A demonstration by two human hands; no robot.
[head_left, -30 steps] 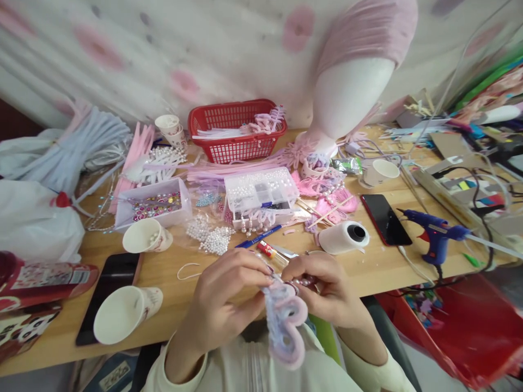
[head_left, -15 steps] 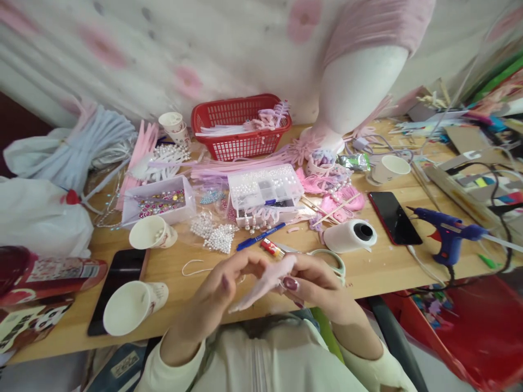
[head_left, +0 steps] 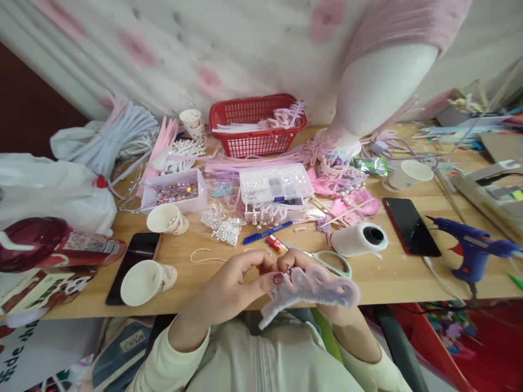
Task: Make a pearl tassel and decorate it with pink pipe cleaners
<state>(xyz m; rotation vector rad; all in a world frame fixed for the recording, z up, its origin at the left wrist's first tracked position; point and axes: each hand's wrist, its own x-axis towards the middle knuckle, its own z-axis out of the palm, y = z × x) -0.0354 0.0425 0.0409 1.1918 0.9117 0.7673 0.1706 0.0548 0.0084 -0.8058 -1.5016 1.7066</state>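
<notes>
A fuzzy pink and lavender pipe-cleaner tiara (head_left: 314, 291), with looped points along one edge, is held in front of my chest at the table's edge. My left hand (head_left: 239, 280) pinches its left part between thumb and fingers. Behind the tiara, my right hand (head_left: 338, 317) supports it, fingers curled near the top edge and partly hidden. Just beyond the hands lie scissors (head_left: 335, 262) with pale green handles, a red lighter (head_left: 277, 244) and a blue pen (head_left: 267, 233). A white thread spool (head_left: 355, 239) rests to their right.
Paper cups (head_left: 143, 283), a phone (head_left: 133, 261) and a red drink bottle (head_left: 61, 245) stand left. Bead boxes (head_left: 275, 185) and a red basket (head_left: 257, 141) sit behind. On the right are another phone (head_left: 412, 226), a blue glue gun (head_left: 476, 242) and a white mannequin form (head_left: 379, 87).
The tiara has turned from nearly edge-on to showing its broad, looped side, extending to the right. My left thumb now presses on it. The whole view has shifted slightly left.
</notes>
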